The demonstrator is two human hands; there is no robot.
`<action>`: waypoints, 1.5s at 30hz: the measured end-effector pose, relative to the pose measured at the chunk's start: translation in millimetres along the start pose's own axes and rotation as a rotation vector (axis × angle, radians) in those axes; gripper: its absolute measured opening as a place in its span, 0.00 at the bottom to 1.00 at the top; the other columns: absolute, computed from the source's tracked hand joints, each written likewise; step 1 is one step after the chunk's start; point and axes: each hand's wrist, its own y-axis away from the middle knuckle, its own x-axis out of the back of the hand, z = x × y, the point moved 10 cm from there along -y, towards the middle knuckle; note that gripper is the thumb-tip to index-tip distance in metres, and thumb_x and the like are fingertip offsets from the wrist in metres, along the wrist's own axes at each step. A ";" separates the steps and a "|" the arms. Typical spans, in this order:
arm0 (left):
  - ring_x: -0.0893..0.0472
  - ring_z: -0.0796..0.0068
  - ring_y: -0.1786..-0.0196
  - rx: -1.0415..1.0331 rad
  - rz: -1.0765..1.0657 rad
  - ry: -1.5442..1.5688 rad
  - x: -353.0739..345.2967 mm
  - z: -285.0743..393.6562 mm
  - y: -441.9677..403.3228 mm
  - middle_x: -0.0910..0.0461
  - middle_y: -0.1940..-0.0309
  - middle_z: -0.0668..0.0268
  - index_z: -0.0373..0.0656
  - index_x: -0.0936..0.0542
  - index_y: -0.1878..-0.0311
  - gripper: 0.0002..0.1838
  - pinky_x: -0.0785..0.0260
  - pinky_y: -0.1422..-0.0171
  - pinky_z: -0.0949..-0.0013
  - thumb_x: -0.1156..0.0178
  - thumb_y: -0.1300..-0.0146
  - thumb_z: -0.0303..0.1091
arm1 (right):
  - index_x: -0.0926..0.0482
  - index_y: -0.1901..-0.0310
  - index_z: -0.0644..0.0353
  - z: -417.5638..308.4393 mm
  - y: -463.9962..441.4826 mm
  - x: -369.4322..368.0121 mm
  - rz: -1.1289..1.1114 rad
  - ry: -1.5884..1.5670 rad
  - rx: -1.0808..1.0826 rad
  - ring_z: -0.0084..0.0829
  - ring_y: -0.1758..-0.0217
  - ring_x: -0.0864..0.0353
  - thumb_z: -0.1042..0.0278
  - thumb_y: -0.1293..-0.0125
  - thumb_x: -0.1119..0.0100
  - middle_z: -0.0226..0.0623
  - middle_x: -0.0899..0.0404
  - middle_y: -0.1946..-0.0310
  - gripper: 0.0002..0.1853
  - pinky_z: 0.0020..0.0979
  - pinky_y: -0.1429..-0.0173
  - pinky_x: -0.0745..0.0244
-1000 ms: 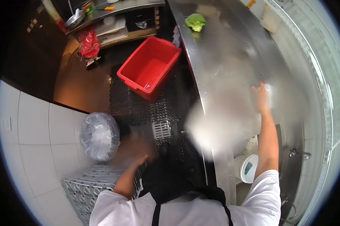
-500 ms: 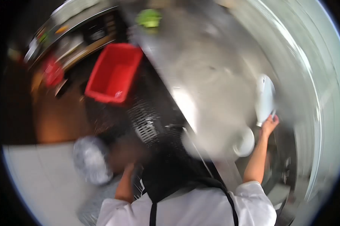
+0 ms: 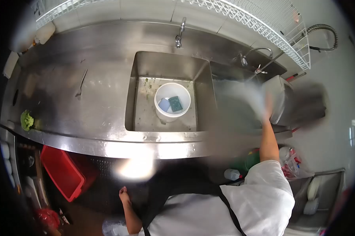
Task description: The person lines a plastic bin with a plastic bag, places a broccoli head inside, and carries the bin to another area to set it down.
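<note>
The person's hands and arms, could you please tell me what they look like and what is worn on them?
The left hand wears no glove; the right hand is too blurred for detail. Both forearms are bare. A loose, short white sleeve ends near the right elbow. A black apron with dark straps goes over the white top.

The steel counter is lit by bright reflections along its front edge, where water drops are scattered. A leafy green piece is set down near the far left end, and a thin, bent strip is laid between it and the sink basin. The basin is recessed into the counter; its bottom is strewn with green scraps, and a white bucket is stood upright among them.
</note>
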 end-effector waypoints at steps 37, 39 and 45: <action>0.28 0.81 0.71 -0.208 -0.025 -0.611 -56.6 -109.5 100.8 0.24 0.69 0.70 0.38 0.26 0.49 0.20 0.36 0.70 0.73 0.37 0.39 0.40 | 0.22 0.60 0.65 4.3 43.2 -100.2 -0.556 -1.382 -0.226 0.25 0.57 0.24 0.67 0.42 0.41 0.34 0.22 0.59 0.12 0.25 0.53 0.32; 0.28 0.80 0.70 -0.112 0.071 -0.579 -50.7 -117.6 110.7 0.23 0.67 0.68 0.36 0.26 0.47 0.22 0.35 0.67 0.72 0.37 0.39 0.40 | 0.23 0.59 0.68 -33.1 60.6 -84.7 -0.617 -1.425 -0.163 0.26 0.55 0.23 0.68 0.41 0.43 0.36 0.22 0.59 0.12 0.27 0.51 0.31; 0.24 0.68 0.48 -0.140 0.084 -0.446 -42.0 -127.2 131.3 0.22 0.51 0.57 0.32 0.28 0.44 0.26 0.32 0.45 0.68 0.36 0.40 0.41 | 0.23 0.60 0.68 -168.7 150.8 -55.6 -0.927 -1.482 0.035 0.26 0.56 0.23 0.68 0.40 0.44 0.36 0.22 0.59 0.12 0.27 0.51 0.31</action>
